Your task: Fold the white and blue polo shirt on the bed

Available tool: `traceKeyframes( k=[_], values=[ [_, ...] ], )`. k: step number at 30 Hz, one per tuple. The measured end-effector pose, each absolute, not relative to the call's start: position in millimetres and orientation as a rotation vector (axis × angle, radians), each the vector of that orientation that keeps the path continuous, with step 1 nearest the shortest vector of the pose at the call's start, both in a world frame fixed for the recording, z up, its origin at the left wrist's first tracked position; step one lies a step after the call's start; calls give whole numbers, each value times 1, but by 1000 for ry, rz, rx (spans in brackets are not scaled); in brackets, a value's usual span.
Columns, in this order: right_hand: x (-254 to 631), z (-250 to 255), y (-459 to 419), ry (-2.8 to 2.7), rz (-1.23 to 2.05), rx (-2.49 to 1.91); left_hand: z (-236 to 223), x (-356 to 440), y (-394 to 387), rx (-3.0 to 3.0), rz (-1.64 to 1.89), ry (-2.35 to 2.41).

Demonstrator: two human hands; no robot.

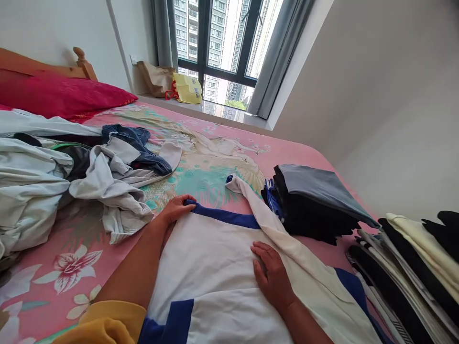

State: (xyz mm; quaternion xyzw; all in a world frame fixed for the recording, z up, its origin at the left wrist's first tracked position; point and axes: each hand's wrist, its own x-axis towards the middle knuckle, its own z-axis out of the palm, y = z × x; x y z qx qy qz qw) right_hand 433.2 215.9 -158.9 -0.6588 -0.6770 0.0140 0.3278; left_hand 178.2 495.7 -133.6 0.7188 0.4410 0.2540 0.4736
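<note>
A white long-sleeved top (215, 258) with blue trim lies spread over the bed in front of me. My left hand (179, 208) pinches the far left corner of its blue hem, thumb on top. My right hand (270, 270) rests flat on the white cloth, fingers stretched out and slightly apart. One sleeve (263, 210) runs diagonally across the right side of the top, its blue-lined cuff pointing away from me. Near my left forearm, a blue-edged part of the top is folded over the white cloth.
Left, a loose heap of clothes (107, 177) lies on the pink floral bedsheet (218, 186). To the right stand a stack of folded dark clothes (315, 200) and another folded stack (412, 277). Farther back are a red pillow (82, 95), a brown paper bag (156, 79) and a yellow bag (188, 88).
</note>
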Motion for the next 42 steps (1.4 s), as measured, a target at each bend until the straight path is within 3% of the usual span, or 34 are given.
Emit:
traceKeyframes(
  k=[4, 8, 11, 14, 17, 22, 27, 34, 42],
  values=[
    [432, -161, 213, -1792, 40, -1758, -132, 176, 500, 1906, 777, 1101],
    [429, -146, 230, -1739, 65, -1803, -124, 169, 502, 1964, 563, 1069],
    [426, -120, 278, -1730, 42, -1796, -125, 164, 503, 1864, 471, 936],
    [425, -97, 352, -1782, -191, -1823, -129, 162, 504, 1847, 456, 903],
    [432, -96, 423, -1773, -319, -2045, -134, 161, 506, 1853, 464, 886],
    [463, -116, 471, -1660, 53, -2393, -134, 160, 505, 1691, 445, 823],
    [493, -81, 426, -1408, 22, -2034, -133, 162, 503, 1459, 472, 758],
    [525, 11, 294, -851, 316, -1502, -138, 175, 492, 1167, 610, 857],
    [548, 49, 214, -496, 459, -1269, -94, 174, 460, 1351, 785, 974]
  ],
)
